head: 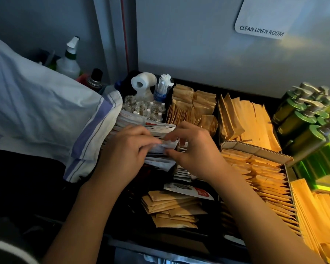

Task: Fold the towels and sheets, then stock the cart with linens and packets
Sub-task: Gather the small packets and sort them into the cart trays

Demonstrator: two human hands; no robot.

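Here, both hands work in the black cart tray (208, 189): the left hand (122, 153) and right hand (191, 149) each pinch thin white paper packets (160, 161) in the tray's left compartment. They look light, flat, slick and floppy, best nipped at the edges in small bundles. Tan kraft-paper sachets (255, 172) stand filed alongside; a soft white, blue-striped towel (46, 103) lies left.

Hotel linen room: door sign (261, 31)
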